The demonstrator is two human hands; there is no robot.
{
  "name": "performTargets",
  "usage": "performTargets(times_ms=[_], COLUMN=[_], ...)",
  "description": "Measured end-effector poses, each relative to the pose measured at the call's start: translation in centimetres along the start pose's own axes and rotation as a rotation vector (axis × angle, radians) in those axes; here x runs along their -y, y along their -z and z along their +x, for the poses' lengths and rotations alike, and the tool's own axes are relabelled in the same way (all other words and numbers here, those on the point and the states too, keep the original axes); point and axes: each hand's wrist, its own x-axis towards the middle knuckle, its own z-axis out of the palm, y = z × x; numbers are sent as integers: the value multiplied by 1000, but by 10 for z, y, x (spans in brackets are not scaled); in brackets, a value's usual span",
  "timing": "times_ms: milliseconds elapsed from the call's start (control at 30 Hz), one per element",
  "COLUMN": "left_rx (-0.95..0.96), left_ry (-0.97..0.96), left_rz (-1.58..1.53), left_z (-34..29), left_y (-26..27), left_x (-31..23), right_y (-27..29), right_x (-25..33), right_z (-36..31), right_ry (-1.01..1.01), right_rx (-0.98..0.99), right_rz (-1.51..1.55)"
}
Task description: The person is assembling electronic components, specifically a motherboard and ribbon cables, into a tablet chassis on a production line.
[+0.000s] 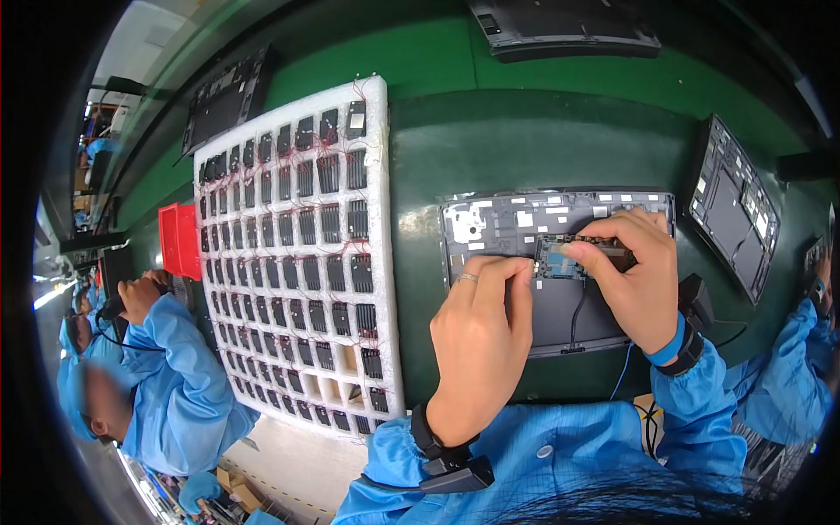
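A dark grey laptop casing point(560, 319) lies on the bench in front of me, with white labels along its far part. Over its middle, my right hand point(637, 267) grips a small circuit board point(560, 259), thumb on top and fingers at its far edge. The board has a bluish patch and dark parts toward its right end. At the board's left edge, my left hand point(486, 311) is closed in a pinch; whatever lies between those fingertips is too small to make out. A black cable point(577, 313) runs down the casing below the board.
Left of the casing stands a white foam tray point(385, 262) of black parts with red wires. Beyond it are a red bin point(179, 241) and a co-worker point(179, 367). Other casings lie at the right point(735, 210), far edge point(564, 31) and far left point(226, 101).
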Motion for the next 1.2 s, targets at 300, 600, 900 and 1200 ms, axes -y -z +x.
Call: performTargets(times_ms=[300,600,900,1200], left_rx=[-1,64,109,30], left_ry=[8,26,55,33], left_rz=[-86,-199,-202,-244], left_z=[-1,7,9,9], left_y=[1,13,21,16], left_x=[0,-1,-1,2], right_y=[-1,0,-1,-1], right_x=[0,0,-2,-2], right_z=[1,2,0,0], right_ry=[1,-12,-11,-8], right_rx=[-35,-49,-50,-47], right_rz=[0,32,53,46])
